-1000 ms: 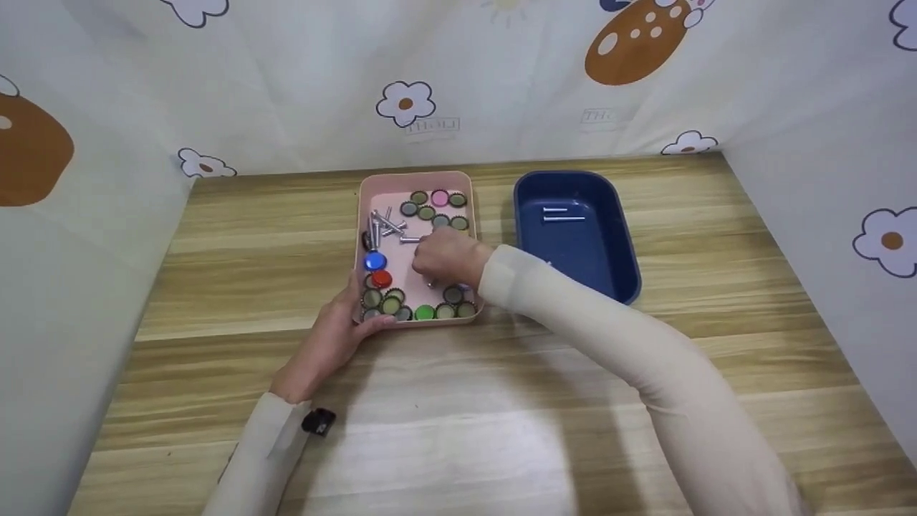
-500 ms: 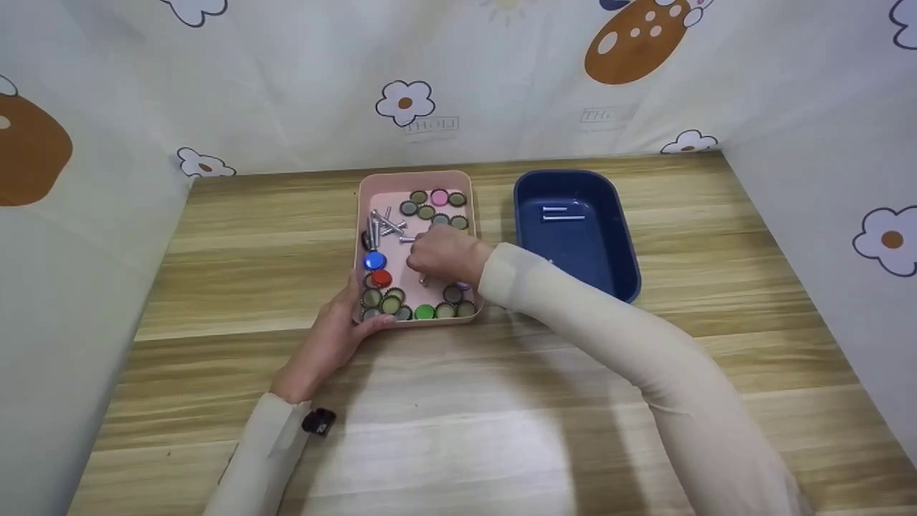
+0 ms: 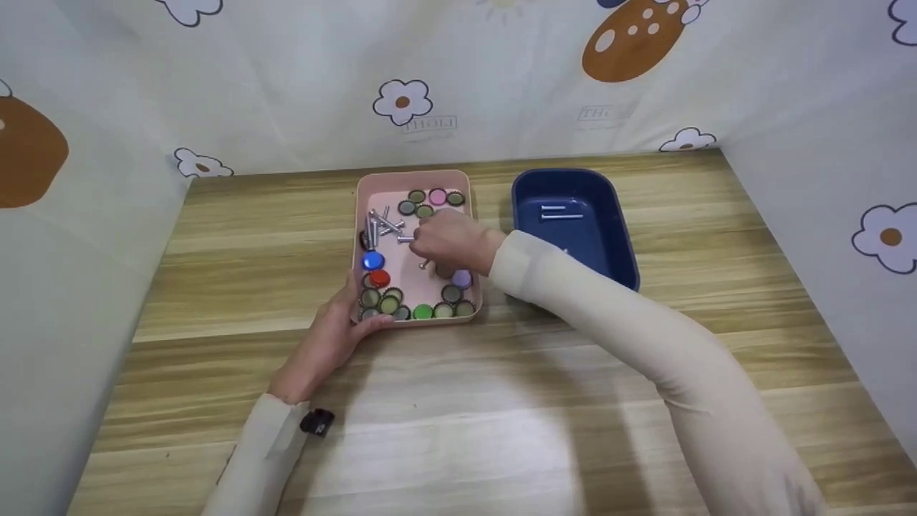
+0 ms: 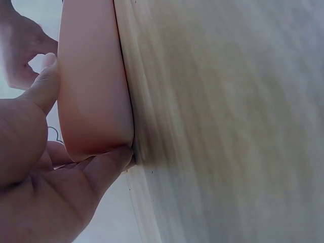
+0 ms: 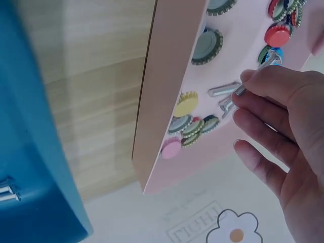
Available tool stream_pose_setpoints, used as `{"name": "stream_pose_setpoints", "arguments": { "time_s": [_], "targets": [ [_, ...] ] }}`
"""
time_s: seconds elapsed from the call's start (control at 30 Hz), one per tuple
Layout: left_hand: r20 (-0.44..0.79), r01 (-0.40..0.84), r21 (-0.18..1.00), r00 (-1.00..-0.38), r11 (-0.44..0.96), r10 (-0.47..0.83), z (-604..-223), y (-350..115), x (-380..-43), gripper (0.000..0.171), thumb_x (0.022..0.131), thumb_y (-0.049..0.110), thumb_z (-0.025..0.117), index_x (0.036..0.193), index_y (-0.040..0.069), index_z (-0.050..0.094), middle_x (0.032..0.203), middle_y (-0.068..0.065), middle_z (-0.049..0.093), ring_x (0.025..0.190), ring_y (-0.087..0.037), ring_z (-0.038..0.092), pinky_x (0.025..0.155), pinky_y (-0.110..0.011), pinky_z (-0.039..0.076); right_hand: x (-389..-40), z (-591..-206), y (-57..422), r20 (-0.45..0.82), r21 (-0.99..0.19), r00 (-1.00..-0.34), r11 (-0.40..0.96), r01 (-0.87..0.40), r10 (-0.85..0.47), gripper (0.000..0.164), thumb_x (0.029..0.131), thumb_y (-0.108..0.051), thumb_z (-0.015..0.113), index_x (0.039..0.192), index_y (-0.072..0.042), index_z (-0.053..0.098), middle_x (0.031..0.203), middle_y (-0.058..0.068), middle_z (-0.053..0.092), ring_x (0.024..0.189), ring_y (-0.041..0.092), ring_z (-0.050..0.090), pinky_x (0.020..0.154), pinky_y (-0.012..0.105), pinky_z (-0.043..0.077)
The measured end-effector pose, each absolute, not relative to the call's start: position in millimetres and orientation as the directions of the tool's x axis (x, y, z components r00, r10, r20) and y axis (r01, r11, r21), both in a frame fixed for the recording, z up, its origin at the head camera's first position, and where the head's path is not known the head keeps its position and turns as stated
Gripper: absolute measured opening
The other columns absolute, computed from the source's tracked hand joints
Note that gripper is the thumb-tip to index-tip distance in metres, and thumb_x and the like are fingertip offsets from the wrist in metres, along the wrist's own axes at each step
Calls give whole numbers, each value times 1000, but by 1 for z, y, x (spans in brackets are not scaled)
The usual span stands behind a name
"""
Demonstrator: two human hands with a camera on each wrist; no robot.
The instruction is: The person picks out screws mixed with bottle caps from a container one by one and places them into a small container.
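Within the right grip (image 5: 302, 126), a threaded metal screw (image 5: 266, 62).

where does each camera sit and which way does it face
Head: on head, facing forward and down at the pink tray; left hand, right hand, sleeves show.
Left wrist: on that wrist, facing pink tray's outside; both hands show.
Right wrist: on that wrist, facing into pink tray; right hand shows.
Head and right wrist share: blue tray.

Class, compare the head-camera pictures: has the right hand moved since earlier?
Yes, slightly: the right hand has shifted toward the far end of the pink box, uncovering more of the purple cap.
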State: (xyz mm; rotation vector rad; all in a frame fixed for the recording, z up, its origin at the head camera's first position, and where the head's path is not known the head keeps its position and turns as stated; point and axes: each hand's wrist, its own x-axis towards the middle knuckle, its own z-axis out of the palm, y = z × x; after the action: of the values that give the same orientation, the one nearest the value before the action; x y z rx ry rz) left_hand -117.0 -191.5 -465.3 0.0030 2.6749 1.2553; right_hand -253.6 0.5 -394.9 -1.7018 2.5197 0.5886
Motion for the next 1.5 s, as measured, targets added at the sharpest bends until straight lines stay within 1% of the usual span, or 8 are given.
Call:
{"name": "stream_pose_setpoints", "arguments": {
  "time_s": [0.13,0.23,0.3,0.53,0.83,0.93,1.2,1.5],
  "targets": [
    [-171,-84,753,-983,653,71,-465,-191,-117,102,93,31,71,162,15,-3,166,-13,26,151,-30,32,126,-50,23,-255,-390,7,-189,278,-398,340,-898,-898,14,90,-4,67,102,-8,74,97,9,76,79,26,72,71,41,63],
    [-191,-107,749,-980,654,59,-464,-191,-117,103,92,33,72,162,18,-3,166,-11,27,151,-28,32,126,-50,23,-257,-385,14,-170,244,-395,350,-905,-903,16,88,0,64,99,-6,74,95,10,76,77,28,71,67,43,62],
    [-206,-123,751,-977,649,53,-465,-191,-118,104,92,33,72,162,20,-4,167,-10,25,152,-28,31,126,-50,22,-259,-382,19,-170,221,-393,353,-909,-904,16,87,0,65,99,-5,73,95,11,75,77,27,70,67,43,61],
    [-195,-108,758,-979,644,66,-465,-191,-117,104,93,33,71,162,22,-6,169,-9,20,154,-28,26,127,-50,20,-264,-377,43,-70,147,-362,349,-926,-930,14,95,-3,61,100,-1,73,92,14,75,78,29,72,68,39,62],
    [-199,-113,757,-978,643,63,-463,-191,-117,104,93,35,71,162,23,-6,168,-9,22,153,-28,28,127,-50,21,-271,-372,69,-25,93,-399,395,-914,-917,15,96,-7,61,103,-5,75,94,13,75,78,29,70,67,40,62],
    [-197,-109,756,-978,646,65,-463,-191,-117,103,93,33,71,162,21,-5,167,-11,23,153,-29,29,126,-50,22,-273,-370,77,-9,63,-414,413,-909,-910,13,94,-7,63,99,-5,74,93,12,73,75,28,68,64,40,60],
    [-201,-112,726,-978,678,54,-465,-191,-118,102,93,33,70,162,20,-4,167,-14,24,153,-32,28,126,-51,21,-278,-370,98,107,75,-392,401,-913,-914,10,89,-3,62,82,-5,69,79,11,69,66,27,65,55,45,55],
    [-186,-92,736,-980,670,70,-464,-190,-117,103,93,35,70,162,16,-5,168,-15,19,154,-33,24,126,-50,21,-283,-369,111,80,29,-424,427,-904,-902,8,87,-2,65,81,-6,69,78,10,69,66,26,65,59,42,55]
  ]
}}
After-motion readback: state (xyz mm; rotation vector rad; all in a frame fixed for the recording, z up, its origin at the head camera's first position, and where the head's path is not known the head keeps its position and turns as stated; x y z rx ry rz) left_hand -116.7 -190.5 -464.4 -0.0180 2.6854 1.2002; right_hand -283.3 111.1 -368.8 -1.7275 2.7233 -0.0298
